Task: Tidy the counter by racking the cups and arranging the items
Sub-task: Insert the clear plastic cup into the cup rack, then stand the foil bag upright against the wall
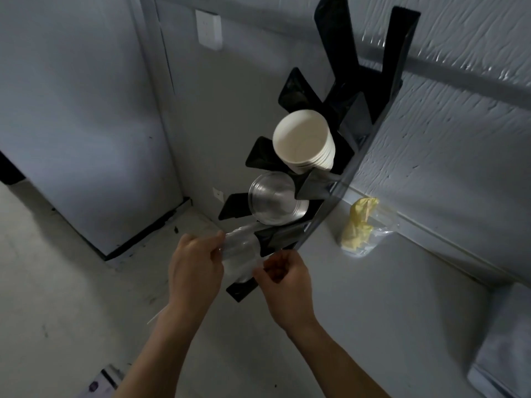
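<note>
A tall black cup rack (373, 99) stands on the grey counter (373, 311) against the wall. A stack of white paper cups (304, 140) lies in one upper slot, and a stack of clear plastic cups (273, 201) lies in the slot below it. At the lowest slot, my left hand (194, 268) grips a stack of clear plastic cups (240, 254) from the left. My right hand (284, 282) pinches the same stack from the right, fingers curled. The stack's inner end is hidden by my hands and the rack's arms.
A clear plastic bag holding yellow material (359, 225) lies on the counter right of the rack. A grey folded cloth (505, 354) sits at the far right edge. A white wall socket (209, 29) is high on the wall. The floor lies at left.
</note>
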The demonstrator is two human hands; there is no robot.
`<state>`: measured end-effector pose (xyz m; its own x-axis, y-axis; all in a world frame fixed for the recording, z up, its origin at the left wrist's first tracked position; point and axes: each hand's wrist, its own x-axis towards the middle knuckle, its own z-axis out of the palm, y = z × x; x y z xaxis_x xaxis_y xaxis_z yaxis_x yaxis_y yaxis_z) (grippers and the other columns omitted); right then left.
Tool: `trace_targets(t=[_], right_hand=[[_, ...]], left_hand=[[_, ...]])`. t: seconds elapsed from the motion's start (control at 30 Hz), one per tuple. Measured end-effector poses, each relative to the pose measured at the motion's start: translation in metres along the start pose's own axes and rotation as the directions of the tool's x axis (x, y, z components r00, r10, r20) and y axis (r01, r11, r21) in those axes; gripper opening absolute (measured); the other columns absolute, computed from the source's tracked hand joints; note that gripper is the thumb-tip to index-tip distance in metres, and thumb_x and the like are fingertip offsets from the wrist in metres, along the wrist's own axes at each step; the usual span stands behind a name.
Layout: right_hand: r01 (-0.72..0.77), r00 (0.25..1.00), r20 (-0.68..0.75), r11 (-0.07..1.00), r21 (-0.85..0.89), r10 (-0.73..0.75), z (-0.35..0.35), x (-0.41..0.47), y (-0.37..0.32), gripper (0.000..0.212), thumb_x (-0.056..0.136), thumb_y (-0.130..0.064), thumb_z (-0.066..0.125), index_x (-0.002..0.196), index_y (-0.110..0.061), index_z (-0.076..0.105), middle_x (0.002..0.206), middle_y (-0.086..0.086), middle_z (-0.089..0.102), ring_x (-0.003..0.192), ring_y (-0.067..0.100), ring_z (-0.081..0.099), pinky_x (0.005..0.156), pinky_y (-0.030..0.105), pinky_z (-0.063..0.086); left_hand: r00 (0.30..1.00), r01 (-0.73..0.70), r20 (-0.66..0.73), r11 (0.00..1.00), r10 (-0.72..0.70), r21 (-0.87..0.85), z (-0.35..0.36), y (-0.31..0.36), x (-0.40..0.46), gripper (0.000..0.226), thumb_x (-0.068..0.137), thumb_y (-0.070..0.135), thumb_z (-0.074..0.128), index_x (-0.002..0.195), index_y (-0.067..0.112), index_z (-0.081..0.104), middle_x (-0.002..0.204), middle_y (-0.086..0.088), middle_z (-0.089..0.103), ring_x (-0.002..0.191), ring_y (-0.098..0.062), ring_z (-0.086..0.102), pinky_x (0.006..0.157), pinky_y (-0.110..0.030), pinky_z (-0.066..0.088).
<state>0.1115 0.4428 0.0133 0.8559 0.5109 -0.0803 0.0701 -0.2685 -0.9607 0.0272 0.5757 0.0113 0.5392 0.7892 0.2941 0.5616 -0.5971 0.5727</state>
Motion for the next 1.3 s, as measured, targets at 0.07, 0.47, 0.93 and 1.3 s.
trace_targets(t=[0.07,0.47,0.93,1.3], right_hand=[[0.0,1.0,-0.004,1.0,-0.002,0.0,0.004,0.001,0.0,0.022,0.077,-0.011,0.076,0.086,-0.011,0.056,0.075,0.003,0.063,0.06,0.002,0.058,0.054,0.014,0.049],[0.104,0.995,0.019,0.983,-0.149,-0.103,0.001,-0.008,-0.001,0.017,0.084,-0.02,0.07,0.088,-0.029,0.056,0.085,-0.009,0.063,0.081,0.003,0.06,0.064,0.012,0.05],[0.323,0.946,0.203,0.678,-0.661,-0.252,-0.052,-0.036,0.02,0.057,0.092,-0.046,0.031,0.141,-0.021,0.046,0.16,0.003,0.025,0.148,0.016,0.017,0.122,0.036,0.01],[0.119,0.99,0.057,0.554,-0.824,-0.128,-0.125,-0.071,0.061,0.057,0.099,-0.047,0.031,0.15,-0.023,0.028,0.164,-0.002,0.005,0.151,0.015,-0.004,0.121,0.038,-0.002]], left_hand=[[1.0,-0.011,0.02,1.0,0.011,0.015,0.001,-0.005,0.0,0.02,0.093,0.008,0.062,0.1,0.016,0.078,0.064,0.007,0.061,0.074,-0.015,0.046,0.053,-0.023,0.027],[0.993,0.092,0.082,0.99,-0.083,-0.107,-0.008,-0.01,-0.016,0.04,0.092,0.006,0.058,0.132,0.01,0.06,0.136,-0.012,0.055,0.131,-0.029,0.044,0.104,-0.031,0.034],[0.9,-0.276,0.277,0.932,0.336,-0.234,-0.007,0.043,-0.083,0.031,0.091,0.039,0.053,0.109,0.024,0.072,0.11,0.009,0.07,0.105,-0.007,0.062,0.089,-0.028,0.054],[0.762,-0.363,0.552,0.929,0.338,-0.068,0.049,0.087,-0.114,0.057,0.098,0.05,0.039,0.151,0.027,0.033,0.161,0.001,0.029,0.15,-0.018,0.021,0.118,-0.035,0.012]])
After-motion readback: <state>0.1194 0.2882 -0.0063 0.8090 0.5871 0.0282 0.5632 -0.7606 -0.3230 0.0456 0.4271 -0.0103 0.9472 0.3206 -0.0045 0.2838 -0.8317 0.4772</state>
